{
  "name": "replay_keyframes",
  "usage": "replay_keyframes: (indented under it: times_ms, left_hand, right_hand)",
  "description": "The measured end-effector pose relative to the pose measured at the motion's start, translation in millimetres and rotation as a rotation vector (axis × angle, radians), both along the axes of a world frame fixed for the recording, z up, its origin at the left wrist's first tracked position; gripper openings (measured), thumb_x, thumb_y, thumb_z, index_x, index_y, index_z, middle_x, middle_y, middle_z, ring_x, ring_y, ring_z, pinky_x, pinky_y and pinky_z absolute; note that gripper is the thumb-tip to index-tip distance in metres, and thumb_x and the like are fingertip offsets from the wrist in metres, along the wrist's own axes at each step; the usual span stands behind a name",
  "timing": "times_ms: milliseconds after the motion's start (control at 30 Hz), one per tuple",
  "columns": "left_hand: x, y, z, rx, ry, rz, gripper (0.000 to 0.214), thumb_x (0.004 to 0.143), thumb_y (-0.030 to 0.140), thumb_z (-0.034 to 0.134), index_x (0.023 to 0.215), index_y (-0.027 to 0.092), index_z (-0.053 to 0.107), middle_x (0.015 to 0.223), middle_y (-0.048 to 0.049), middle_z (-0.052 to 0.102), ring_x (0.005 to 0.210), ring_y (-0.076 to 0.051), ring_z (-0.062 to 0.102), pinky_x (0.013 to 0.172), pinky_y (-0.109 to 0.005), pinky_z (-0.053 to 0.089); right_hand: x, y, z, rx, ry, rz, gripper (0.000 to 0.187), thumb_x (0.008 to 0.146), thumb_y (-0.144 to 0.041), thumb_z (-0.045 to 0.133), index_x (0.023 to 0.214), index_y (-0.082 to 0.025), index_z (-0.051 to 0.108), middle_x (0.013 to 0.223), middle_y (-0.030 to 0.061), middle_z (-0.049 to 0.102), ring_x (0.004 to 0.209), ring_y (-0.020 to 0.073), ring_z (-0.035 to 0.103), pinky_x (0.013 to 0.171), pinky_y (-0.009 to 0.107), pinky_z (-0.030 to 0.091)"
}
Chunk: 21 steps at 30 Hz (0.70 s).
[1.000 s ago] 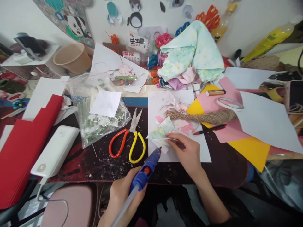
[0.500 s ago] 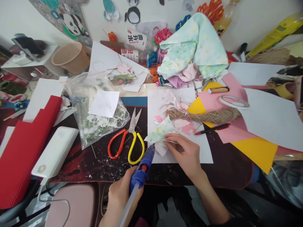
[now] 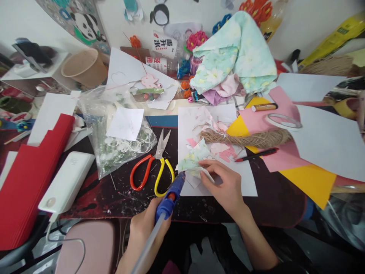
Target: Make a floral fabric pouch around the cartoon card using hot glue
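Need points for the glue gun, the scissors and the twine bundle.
glue gun (image 3: pixel 171 192): head view, on the blue barrel, ahead of the left hand.
scissors (image 3: pixel 160 142): head view, on the steel blades above the handles.
twine bundle (image 3: pixel 251 139): head view, on the middle of the coil.

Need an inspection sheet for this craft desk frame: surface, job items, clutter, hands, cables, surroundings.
Surface: dark table, flecked with scraps, mostly covered.
Job's things: blue glue gun, nozzle at a floral fabric piece on a white sheet.
Clutter: scissors, twine bundle, red pen, tape ring, plastic bag, red card stack, coloured paper, power bank.
Grippers: left hand grips the glue gun; right hand pinches the fabric piece.
Cables: thin cable below the power bank.
Surroundings: paper cup, fabric pile, wall cut-outs.
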State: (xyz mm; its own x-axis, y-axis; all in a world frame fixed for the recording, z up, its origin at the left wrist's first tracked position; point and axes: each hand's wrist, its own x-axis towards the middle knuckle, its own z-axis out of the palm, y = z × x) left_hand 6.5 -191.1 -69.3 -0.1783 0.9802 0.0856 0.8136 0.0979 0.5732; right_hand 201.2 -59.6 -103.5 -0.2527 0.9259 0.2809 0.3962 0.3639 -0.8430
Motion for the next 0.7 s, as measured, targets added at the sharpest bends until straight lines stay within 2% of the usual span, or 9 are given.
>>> replay_keyframes:
  times_ms: [167,333,500,700]
  left_hand:
    - [-2.4,0.0,-1.0,-0.010,-0.007,-0.051,0.012,0.092,0.025,0.053,0.095,0.022,0.063,0.057,0.0064,0.064,0.038,-0.009,0.057,0.042,-0.016,0.040]
    - [-3.6,-0.6,-1.0,0.018,0.012,-0.029,0.009,0.094,0.028,0.055,0.095,0.022,0.062,0.051,0.0091,0.057,0.035,-0.009,0.052,0.042,-0.016,0.041]
    - [2.7,-7.3,-0.5,-0.022,-0.036,-0.108,0.012,0.095,0.025,0.050,0.098,0.021,0.061,0.067,0.0029,0.069,0.047,-0.010,0.063,0.042,-0.017,0.038]
    - [5.5,-5.3,-0.4,-0.022,0.000,-0.055,0.012,0.095,0.029,0.051,0.098,0.022,0.061,0.060,0.0059,0.065,0.041,-0.010,0.059,0.044,-0.017,0.041]
  right_hand:
    - [0.7,0.7,-0.5,-0.039,0.006,0.011,0.021,0.086,-0.014,0.066,0.069,-0.022,0.055,0.103,0.0063,0.076,0.089,0.0195,0.073,0.074,0.030,0.056]
    - [1.3,0.7,-0.2,-0.069,0.011,0.007,0.023,0.086,-0.015,0.066,0.068,-0.022,0.054,0.104,0.0054,0.076,0.087,0.0186,0.072,0.070,0.029,0.055]
    - [1.9,-0.2,-0.1,-0.073,-0.009,0.011,0.024,0.087,-0.016,0.065,0.068,-0.022,0.053,0.105,0.0041,0.076,0.088,0.0181,0.072,0.071,0.028,0.054]
    - [4.5,0.3,1.0,-0.134,0.015,0.025,0.022,0.087,-0.018,0.066,0.068,-0.022,0.055,0.106,0.0032,0.076,0.088,0.0178,0.071,0.070,0.028,0.053]
